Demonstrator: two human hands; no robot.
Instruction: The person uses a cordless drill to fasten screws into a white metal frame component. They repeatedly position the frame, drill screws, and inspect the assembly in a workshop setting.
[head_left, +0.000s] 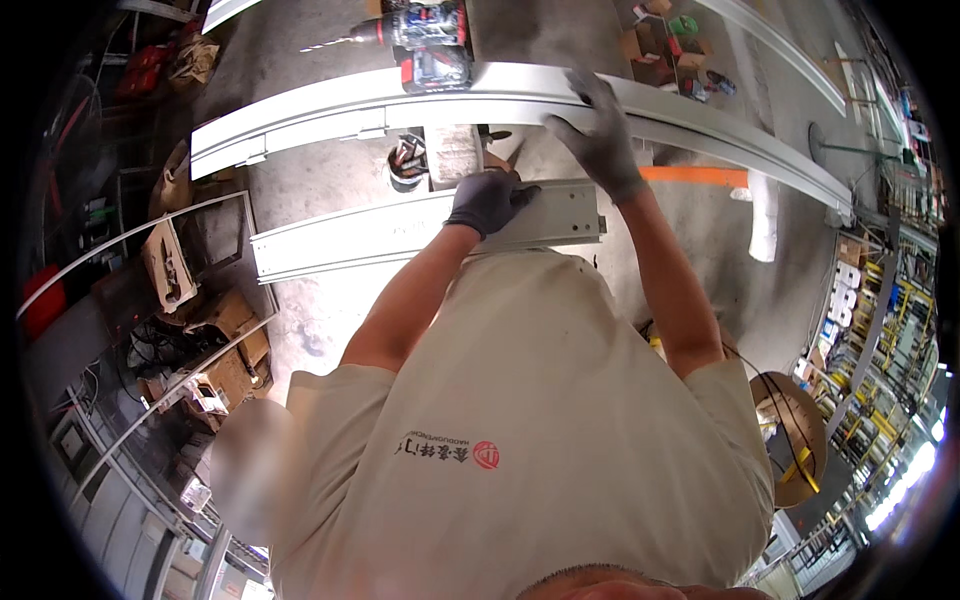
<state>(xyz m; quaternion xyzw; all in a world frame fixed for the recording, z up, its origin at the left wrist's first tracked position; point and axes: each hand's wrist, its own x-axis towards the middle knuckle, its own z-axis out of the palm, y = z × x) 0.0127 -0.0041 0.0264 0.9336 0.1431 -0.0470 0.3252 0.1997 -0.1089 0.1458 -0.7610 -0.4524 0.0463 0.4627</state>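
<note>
My left hand (488, 203), in a dark grey glove, lies on the shorter white metal profile (380, 232) in front of my body. Its fingers curl over the far edge, and the thumb points right. Beyond it, my right hand (603, 140), gloved too, rests with fingers spread at the longer white metal profile (700, 115), which runs across the view. A cordless drill (425, 30) with a long bit pointing left stands at the far side of this profile. Between the two profiles are a round container of small metal parts (407, 162) and a pale box (453, 155).
An orange bar (695, 177) and a white wrapped roll (763, 220) lie to the right. Cardboard boxes (235, 330) and a metal frame (160, 395) stand at the left. Another white profile (775, 45) is at the far right, near small boxes on the floor (650, 42).
</note>
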